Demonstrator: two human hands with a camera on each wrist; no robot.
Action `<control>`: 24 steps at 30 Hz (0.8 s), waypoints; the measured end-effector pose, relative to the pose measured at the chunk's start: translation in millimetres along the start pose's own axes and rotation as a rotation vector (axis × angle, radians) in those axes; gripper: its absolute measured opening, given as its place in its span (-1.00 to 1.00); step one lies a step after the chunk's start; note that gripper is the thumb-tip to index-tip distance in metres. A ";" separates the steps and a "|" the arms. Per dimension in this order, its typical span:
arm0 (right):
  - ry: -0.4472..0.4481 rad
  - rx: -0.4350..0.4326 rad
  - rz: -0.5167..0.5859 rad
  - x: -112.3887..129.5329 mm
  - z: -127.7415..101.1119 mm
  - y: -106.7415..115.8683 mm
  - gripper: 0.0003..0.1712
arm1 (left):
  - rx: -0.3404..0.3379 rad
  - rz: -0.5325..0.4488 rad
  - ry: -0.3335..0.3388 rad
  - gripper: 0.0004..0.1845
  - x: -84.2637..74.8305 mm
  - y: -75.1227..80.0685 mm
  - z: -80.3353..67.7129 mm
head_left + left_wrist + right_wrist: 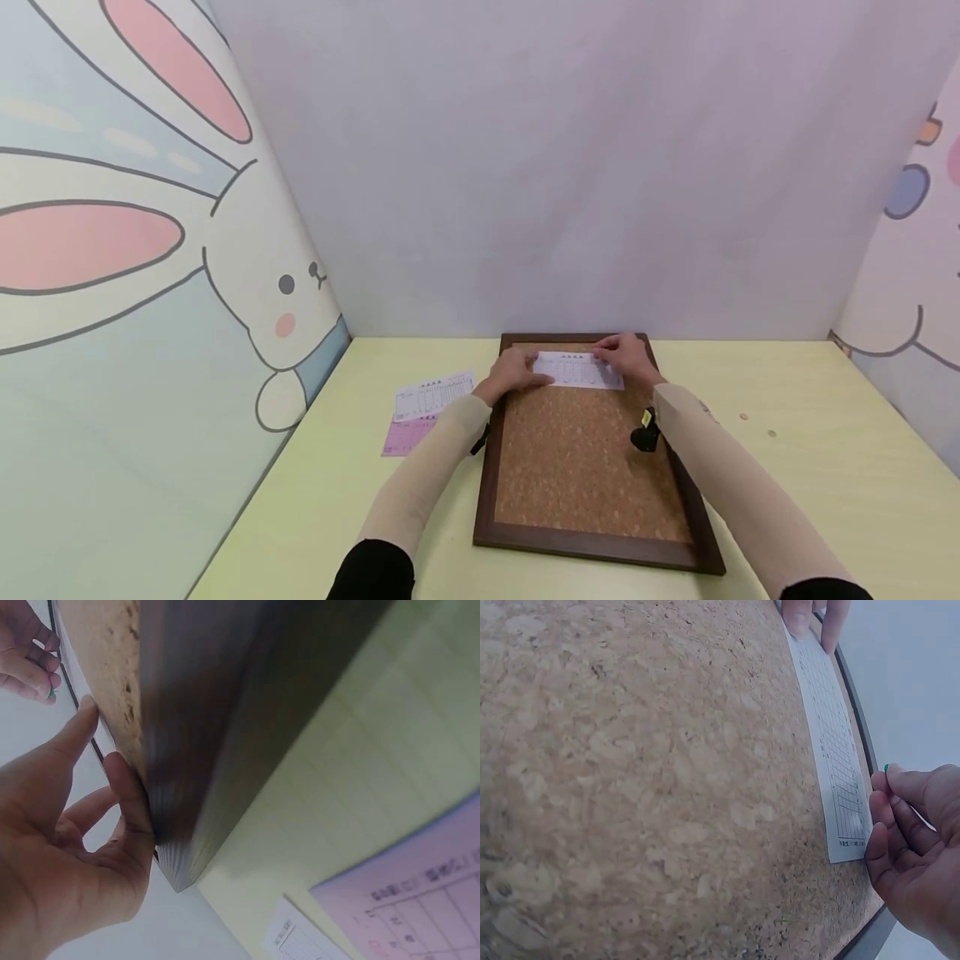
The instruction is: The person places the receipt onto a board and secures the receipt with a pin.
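A white printed form (577,371) lies across the top of a cork board (588,458) with a dark brown wooden frame. At the form's left end, my left hand (519,371) presses the paper with thumb and fingertips; in the left wrist view the same hand (82,832) reaches over the frame's edge. My right hand (628,354) is at the form's upper right corner. Between its thumb and index finger it pinches a small green pushpin (887,768), mostly hidden by the fingertips. Its lower fingers rest by the form's right end in the right wrist view.
Left of the board, another white form (427,397) overlaps a pink form (405,437) on the pale yellow table (315,500). Two small round pieces (744,416) lie to the right. A grey-white backdrop (570,167) rises behind the board.
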State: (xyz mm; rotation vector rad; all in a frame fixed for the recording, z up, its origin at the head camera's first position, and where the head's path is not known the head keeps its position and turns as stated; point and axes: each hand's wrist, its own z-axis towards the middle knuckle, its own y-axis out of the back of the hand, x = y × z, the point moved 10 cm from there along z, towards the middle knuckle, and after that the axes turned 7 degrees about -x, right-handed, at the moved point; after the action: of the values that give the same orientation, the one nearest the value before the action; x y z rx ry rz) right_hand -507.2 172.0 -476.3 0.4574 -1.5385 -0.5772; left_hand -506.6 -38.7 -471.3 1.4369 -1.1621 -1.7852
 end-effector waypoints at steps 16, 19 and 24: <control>0.017 0.001 -0.021 8.3 0.9 -11.5 -0.61 | -0.024 0.055 -0.045 -0.49 -2.0 0.2 3.5; 0.010 -0.025 -0.058 6.3 1.4 -13.0 -0.62 | -0.003 0.030 -0.054 -0.37 -1.9 0.6 2.9; -0.004 -0.045 -0.074 4.0 2.8 -11.5 -0.63 | 0.037 -0.021 -0.060 -0.29 -1.2 1.0 4.4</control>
State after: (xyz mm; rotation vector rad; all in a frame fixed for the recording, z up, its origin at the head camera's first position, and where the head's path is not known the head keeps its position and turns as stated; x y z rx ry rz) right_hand -510.9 160.7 -480.2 0.4803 -1.5146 -0.6689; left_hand -510.7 -36.9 -469.6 1.4299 -1.2202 -1.8413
